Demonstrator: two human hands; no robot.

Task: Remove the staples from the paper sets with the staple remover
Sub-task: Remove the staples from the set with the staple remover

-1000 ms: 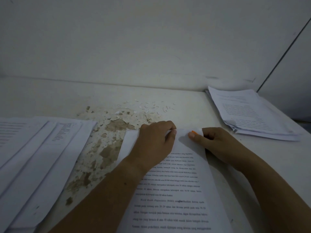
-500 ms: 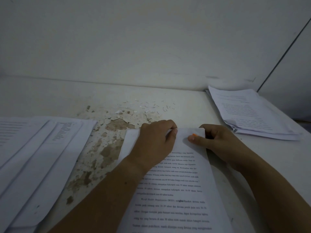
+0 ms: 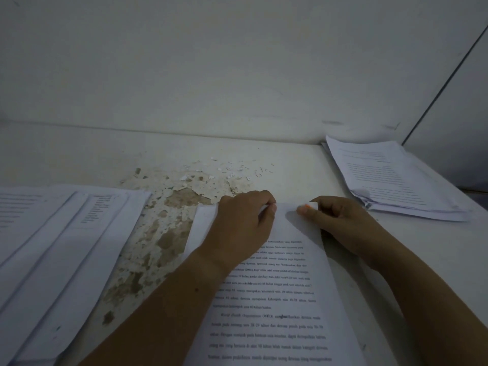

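A printed paper set [image 3: 285, 299] lies in front of me on the white table [image 3: 290, 165]. My left hand [image 3: 243, 225] rests on its top edge, fingers curled over the paper near the top middle. My right hand [image 3: 340, 223] pinches the top right corner of the set between thumb and forefinger; the thumb nail is orange. No staple remover shows in either hand; whatever sits under the fingers is hidden. Small bent staples [image 3: 262, 172] and paper scraps lie on the table beyond my hands.
Fanned-out paper sets [image 3: 60, 247] cover the left of the table. Another stack of printed sheets [image 3: 388, 180] lies at the far right by the table edge. The tabletop between them is peeled and stained brown [image 3: 163, 239]. A white wall rises behind.
My right hand has shifted a little left and down on the top right corner, its fingers curling tighter. The left hand has stayed put.
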